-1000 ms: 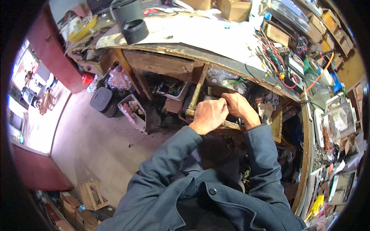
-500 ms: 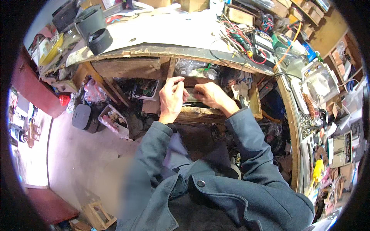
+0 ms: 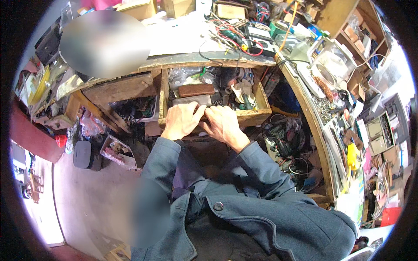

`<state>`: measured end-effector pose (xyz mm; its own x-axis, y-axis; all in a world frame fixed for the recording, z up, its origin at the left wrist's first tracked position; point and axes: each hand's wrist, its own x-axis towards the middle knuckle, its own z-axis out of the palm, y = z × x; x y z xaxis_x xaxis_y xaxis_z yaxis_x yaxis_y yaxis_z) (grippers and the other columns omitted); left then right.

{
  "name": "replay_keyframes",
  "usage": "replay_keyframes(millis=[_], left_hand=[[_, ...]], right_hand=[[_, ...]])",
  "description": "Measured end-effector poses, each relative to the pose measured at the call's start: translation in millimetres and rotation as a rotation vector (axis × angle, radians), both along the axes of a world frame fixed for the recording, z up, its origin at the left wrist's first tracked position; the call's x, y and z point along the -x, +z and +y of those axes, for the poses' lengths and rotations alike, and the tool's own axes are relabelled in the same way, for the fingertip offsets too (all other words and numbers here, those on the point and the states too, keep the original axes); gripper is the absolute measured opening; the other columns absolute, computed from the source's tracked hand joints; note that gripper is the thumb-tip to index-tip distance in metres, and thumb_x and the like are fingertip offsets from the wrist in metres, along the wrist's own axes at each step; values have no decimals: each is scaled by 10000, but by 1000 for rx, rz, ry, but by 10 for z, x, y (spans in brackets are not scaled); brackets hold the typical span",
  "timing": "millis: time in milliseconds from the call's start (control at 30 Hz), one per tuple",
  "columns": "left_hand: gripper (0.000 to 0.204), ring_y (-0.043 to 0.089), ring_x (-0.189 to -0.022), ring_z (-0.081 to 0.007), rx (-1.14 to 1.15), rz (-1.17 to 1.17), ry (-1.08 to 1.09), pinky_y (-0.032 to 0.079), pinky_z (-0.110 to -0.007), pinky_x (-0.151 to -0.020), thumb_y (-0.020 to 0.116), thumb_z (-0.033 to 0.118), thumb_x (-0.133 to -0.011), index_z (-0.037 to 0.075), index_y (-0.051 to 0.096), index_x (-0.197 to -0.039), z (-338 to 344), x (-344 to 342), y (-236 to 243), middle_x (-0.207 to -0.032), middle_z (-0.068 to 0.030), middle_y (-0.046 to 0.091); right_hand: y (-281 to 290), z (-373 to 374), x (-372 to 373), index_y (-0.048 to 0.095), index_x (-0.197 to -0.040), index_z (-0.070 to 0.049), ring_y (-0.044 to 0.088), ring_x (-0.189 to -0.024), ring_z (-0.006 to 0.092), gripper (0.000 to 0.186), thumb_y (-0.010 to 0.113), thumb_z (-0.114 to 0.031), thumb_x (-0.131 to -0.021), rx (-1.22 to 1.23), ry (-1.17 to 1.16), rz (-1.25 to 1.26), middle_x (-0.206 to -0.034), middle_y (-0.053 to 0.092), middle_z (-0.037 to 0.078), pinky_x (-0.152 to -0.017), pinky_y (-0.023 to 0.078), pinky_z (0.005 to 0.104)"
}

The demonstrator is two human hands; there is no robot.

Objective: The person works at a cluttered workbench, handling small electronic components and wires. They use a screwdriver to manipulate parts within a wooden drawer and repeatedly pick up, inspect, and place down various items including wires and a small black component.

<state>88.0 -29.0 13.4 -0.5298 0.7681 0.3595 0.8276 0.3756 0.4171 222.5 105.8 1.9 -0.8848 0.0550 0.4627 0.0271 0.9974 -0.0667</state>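
Observation:
A wooden drawer [image 3: 256, 115] stands pulled out from under the bench, with both my hands at its front board. My left hand [image 3: 182, 119] is curled over the left half of the board's top edge. Close beside it my right hand [image 3: 223, 125] bends its fingers over the same edge; their tips are partly hidden. Inside the drawer lie a reddish-brown block [image 3: 196, 89] and a flat grey box-like piece [image 3: 190, 100] just beyond my left hand. Clear plastic bags [image 3: 179, 77] fill the back left. A tool with a dark green handle [image 3: 248, 102] lies at the right.
The workbench top [image 3: 174, 45] carries a white sheet and tangled red and black cables [image 3: 238, 37]. A side bench [image 3: 320, 130] with a wooden edge runs along my right. On the floor at left stand a dark rounded bin [image 3: 82, 154] and a white box of odds and ends [image 3: 119, 151].
The drawer has come out toward me, showing more of its contents. My raised hands have come down onto its front edge. The view has shifted rightward.

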Motion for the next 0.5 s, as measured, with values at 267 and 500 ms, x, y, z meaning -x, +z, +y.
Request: replay_keyframes(millis=[267,500], left_hand=[[434,724,-830,-412,-7,71,-132,554,-519,-743,632,442,-971,38,741,-857,-189,-85,18,-846,-224,734],[407,686,-753,-436,-68,79,-186,517,-536,-664,677,419,-941,45,677,-779,-138,-9,-75,-764,-218,690]], right_hand=[[-57,52,63,626,-915,-86,682,-886,318,266,778,-291,-843,20,-34,-15,-882,684,111,-796,510,456],[-2,107,41,651,-947,-69,705,-898,326,260,780,-265,-833,18,-4,-72,-913,716,140,-787,533,458]])
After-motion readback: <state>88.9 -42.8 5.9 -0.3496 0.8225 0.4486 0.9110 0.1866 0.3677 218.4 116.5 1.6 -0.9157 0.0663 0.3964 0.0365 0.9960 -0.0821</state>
